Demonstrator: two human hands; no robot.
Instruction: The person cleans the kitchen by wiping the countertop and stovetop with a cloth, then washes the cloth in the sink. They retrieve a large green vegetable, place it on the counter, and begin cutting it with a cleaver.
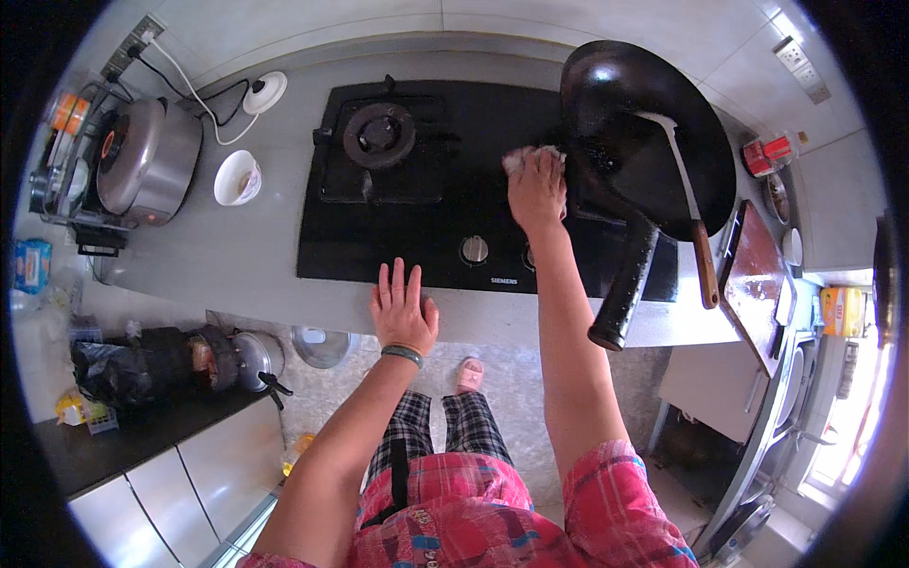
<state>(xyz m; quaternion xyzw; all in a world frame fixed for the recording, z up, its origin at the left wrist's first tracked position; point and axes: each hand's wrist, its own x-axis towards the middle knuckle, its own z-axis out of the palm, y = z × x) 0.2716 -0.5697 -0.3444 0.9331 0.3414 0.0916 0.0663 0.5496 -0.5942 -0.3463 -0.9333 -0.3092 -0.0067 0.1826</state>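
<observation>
My right hand point(537, 190) presses a crumpled cloth point(523, 157) onto the black Siemens gas hob point(469, 206), just left of the wok. Flat and with fingers apart, my left hand point(403, 309) rests on the front of the grey countertop point(341, 302), its fingertips over the hob's front edge. A large black wok point(603, 99) covers the right side of the hob, its handle point(632, 284) pointing towards me. Inside it leans a spatula with a wooden handle point(704, 263). The left burner point(379, 135) lies uncovered, and a control knob point(475, 250) shows between my hands.
Left on the countertop stand a white bowl point(238, 178), a white lid point(265, 92) with cords near it, and a steel cooker point(153, 163). Brown cutting boards point(758, 277) lean at the right end. Pots point(256, 361) occupy a dark lower counter point(156, 433) behind my left side.
</observation>
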